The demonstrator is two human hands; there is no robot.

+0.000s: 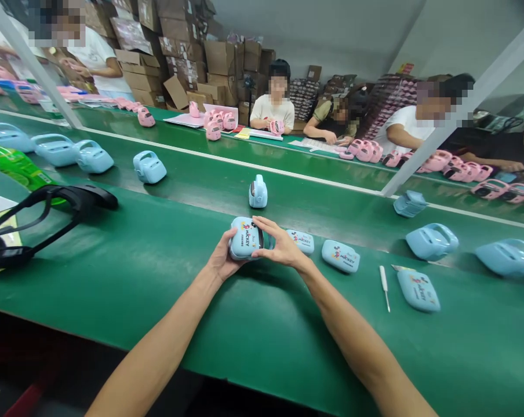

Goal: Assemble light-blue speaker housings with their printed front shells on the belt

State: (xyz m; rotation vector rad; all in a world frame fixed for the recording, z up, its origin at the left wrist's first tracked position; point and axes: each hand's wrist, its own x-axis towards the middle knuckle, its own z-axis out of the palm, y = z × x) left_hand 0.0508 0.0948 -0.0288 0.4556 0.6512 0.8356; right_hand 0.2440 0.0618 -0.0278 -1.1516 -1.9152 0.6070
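Black strap: it lay at the far left of the green bench (166, 249), its curved black band (94, 197) near a bright green packet (16, 165).
Blue units, left: 4 handled units (55, 152) stood in a loose row, well apart from the working hands.
Left hand: this hand (222, 255) grasped the left end of the case, the thumb along its edge and the palm below.
Printed blue case: it (244, 240) was held between both hands at the near side, Mickey face up, with a dark strip towards its right end.
Step in hand: it looked like steadying or seating the printed face; the exact fit was hidden by fingers.
Lone blue unit: it (257, 197) stood just beyond the case, handle up.
Right hand: this hand (283, 246) gripped the right end, thumb and fingertips spanning the dark strip.
Next move: it seemed to call for even pressure from both sides, keeping the face square.
Loose printed panels: 2 (341, 256) lay right of the right hand, and 1 (418, 291) farther right.
Screwdriver: it (384, 278) lay untouched between those 2 and the last panel.
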